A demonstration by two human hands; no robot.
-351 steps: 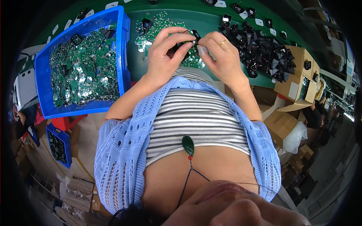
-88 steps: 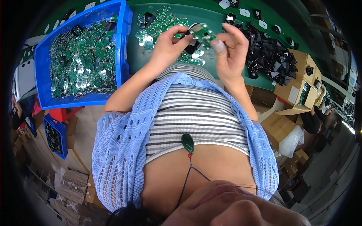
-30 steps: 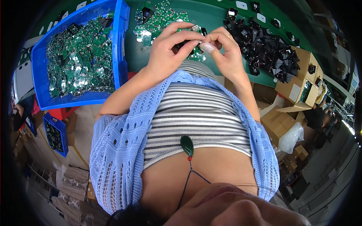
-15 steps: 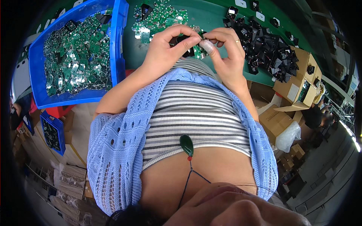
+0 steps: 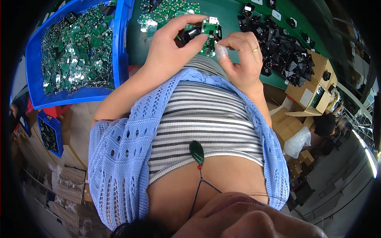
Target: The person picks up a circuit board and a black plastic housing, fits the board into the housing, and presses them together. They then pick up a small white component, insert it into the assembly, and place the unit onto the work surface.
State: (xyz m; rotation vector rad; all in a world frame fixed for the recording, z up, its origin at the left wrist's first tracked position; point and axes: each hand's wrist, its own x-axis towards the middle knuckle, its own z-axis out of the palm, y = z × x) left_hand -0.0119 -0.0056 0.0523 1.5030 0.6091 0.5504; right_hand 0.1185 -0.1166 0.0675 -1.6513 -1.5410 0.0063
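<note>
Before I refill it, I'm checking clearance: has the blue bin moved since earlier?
No: against the loose boards, the blue bin keeps its place just left.

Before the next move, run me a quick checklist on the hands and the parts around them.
1. Green circuit board held by the left hand: ok.
2. Black part also within the left hand's grasp: ok.
3. Right hand at the board's edge: ok.
4. Right fingertips pinching something: cannot tell, too small.
5. Translucent cover on the right thumb: ok.
6. Pile of black parts apart from the loose boards: ok.
</note>
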